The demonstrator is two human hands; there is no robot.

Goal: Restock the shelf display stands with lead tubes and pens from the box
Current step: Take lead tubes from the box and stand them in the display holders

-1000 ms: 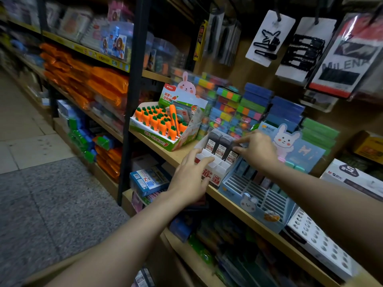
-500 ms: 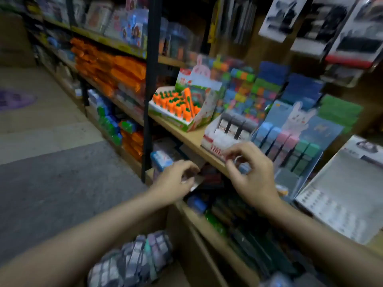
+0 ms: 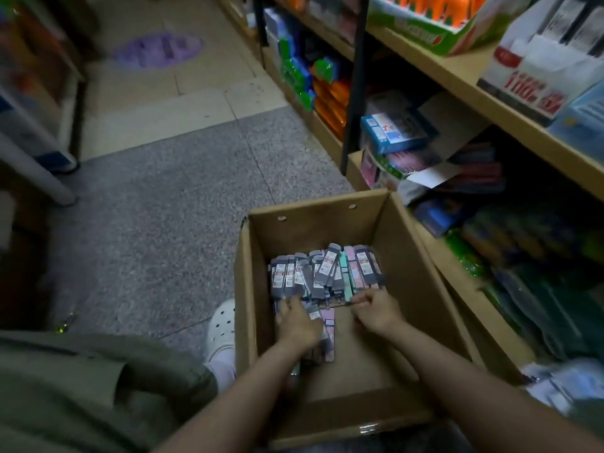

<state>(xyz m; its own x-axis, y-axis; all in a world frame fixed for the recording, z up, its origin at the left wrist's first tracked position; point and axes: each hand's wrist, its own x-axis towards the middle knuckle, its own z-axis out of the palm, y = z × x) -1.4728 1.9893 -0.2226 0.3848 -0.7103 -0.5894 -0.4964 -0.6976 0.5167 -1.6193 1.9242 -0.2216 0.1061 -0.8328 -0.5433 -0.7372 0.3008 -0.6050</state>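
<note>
An open cardboard box (image 3: 415, 243) stands on the floor beside the shelf. A heap of grey, pink and mint lead tubes (image 3: 327, 273) lies at its bottom. Both my hands are down inside the box. My left hand (image 3: 299, 322) lies over the near tubes with its fingers spread among them. My right hand (image 3: 376, 310) has its fingers curled at the heap's near right edge; the blur hides whether it pinches a tube. The white lead tube display stand (image 3: 536, 73) sits on the wooden shelf (image 3: 457, 73) at the upper right.
A green tray of orange carrot items (image 3: 434, 24) stands on the shelf left of the stand. A black shelf post (image 3: 354, 93) rises beside the box. Packed lower shelves (image 3: 490, 223) run along the right. My white shoe (image 3: 222, 328) is left of the box.
My view dropped from the shelf to the box on the floor. Both hands left the display stand and came down into the box onto the lead tubes.
</note>
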